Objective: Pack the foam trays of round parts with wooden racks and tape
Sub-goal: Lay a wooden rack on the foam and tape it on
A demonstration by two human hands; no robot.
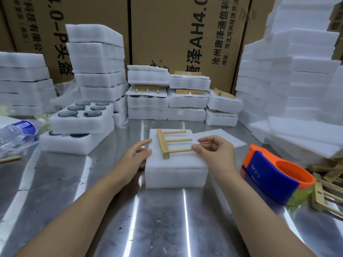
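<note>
— How far along was the packing at that point?

— Partway, I'd judge. At twelve o'clock, at the back of the bench (pixel 74 191), stood a row of finished packs (pixel 187 101). Several had racks on top and glints of what looked like clear tape. So a fair batch seemed done.

— And the one in hand?

— A closed foam pack (pixel 174 169) sat dead centre. A wooden rack (pixel 163 143) lay flat on top of it, its bar toward nine o'clock and its pegs pointing to three. The right hand (pixel 215 151) pinched the tip of the nearest peg between thumb and fingers. The left hand (pixel 135 156) was open, its straight fingers touching the pack's nine o'clock edge, steadying it by the look of things.

— Any tape on it?

— None that I could see. The tape dispenser (pixel 274 175) lay untouched at four o'clock, near the pack. Taping was the step left for this one.

— What else was waiting?

— Open trays (pixel 81 119) at ten o'clock showed dark round parts in their pockets, uncovered. Loose racks (pixel 324 188) were heaped at the bench's three o'clock edge. Plenty remained.
</note>
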